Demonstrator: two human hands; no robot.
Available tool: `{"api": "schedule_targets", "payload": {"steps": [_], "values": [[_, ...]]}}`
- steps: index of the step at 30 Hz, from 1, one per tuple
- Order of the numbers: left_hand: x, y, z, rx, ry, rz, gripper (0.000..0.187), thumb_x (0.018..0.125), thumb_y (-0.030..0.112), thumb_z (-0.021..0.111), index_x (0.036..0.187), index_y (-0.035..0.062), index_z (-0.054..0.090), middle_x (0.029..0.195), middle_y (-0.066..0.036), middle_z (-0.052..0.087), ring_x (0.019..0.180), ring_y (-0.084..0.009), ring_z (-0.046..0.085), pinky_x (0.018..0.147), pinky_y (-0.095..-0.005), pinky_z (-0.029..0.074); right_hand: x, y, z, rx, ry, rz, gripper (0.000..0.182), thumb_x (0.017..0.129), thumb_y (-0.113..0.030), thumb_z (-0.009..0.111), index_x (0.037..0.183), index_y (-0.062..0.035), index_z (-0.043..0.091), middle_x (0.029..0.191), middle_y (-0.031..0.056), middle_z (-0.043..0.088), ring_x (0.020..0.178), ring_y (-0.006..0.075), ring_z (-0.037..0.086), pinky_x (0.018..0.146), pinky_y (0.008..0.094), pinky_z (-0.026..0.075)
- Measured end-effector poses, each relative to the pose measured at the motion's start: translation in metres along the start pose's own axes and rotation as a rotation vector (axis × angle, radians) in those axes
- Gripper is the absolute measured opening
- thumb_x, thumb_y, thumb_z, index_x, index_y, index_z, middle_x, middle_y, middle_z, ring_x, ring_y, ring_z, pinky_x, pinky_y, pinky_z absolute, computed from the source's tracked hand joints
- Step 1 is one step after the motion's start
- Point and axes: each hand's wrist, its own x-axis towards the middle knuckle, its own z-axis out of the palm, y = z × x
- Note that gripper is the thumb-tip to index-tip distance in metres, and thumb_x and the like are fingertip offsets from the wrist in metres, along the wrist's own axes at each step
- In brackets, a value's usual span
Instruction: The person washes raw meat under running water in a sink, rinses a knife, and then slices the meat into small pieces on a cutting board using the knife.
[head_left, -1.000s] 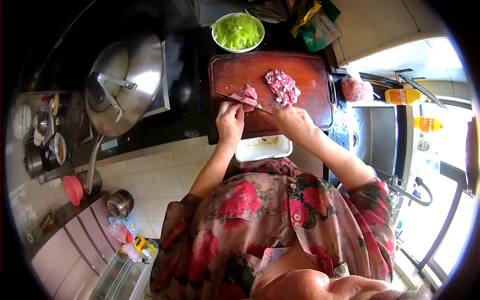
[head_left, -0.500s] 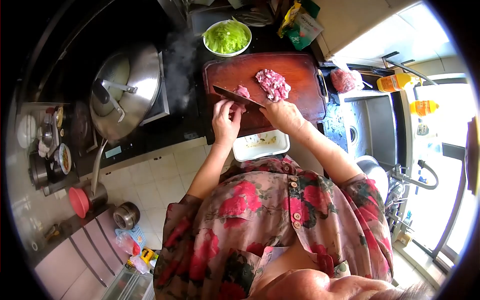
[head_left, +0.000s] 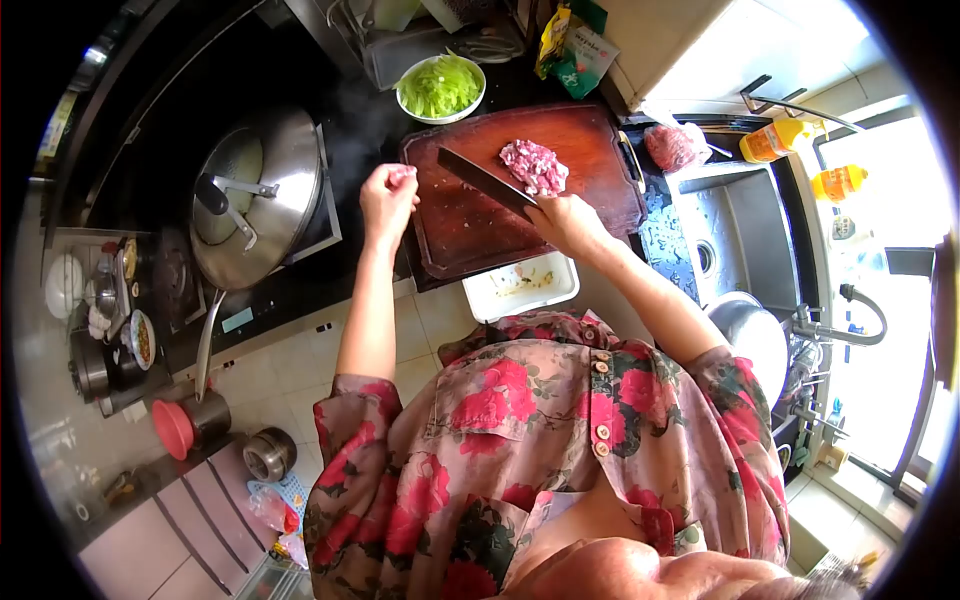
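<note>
So I'm standing here in the kitchen watching this meat get cut, and honestly the knife hand looks pretty solid. The right hand (head_left: 570,225) is wrapped around the handle end of a broad cleaver (head_left: 485,183), blade slanting over the dark red cutting board (head_left: 470,230) with its tip toward the far left corner. Can't tell from here if the edge is actually touching the wood. The left hand (head_left: 388,205) is well apart from the right, out by the board's left edge, fingers pinched together on a small pinkish bit (head_left: 403,173) that I'd guess is meat, though it's too small to swear to. The pile of chopped meat (head_left: 535,166) sits on the far half of the board, just beside the blade. If it were me, I'd hold the cleaver quiet and low whenever the other hand is off the board like this, and only get chopping once those fingertips are curled back behind the knuckles. Little slippery scraps are the ones that get you nicked, so I'd lay each one flat and use short, straight strokes. I'd also nudge that pile a touch further from the blade so finished bits don't get cut twice. And mind the white tray (head_left: 530,308) at the near edge: scraps could easily drop in there.
</note>
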Motion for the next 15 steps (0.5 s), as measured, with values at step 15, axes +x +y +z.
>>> {"api": "schedule_targets", "payload": {"steps": [15], "values": [[-0.009, 0.041, 0.053, 0.619, -0.619, 0.474, 0.034, 0.068, 0.027, 0.081, 0.095, 0.0072, 0.071, 0.092, -0.007, 0.068, 0.090, -0.0224, 0.064, 0.095, -0.0384, 0.045, -0.018, 0.020, 0.005, -0.482, 0.122, -0.434, 0.031, 0.080, -0.015, 0.059, 0.109, -0.0089, 0.053, 0.071, 0.0035, 0.058, 0.068, 0.0216, 0.063, 0.062, 0.0346, 0.051]]}}
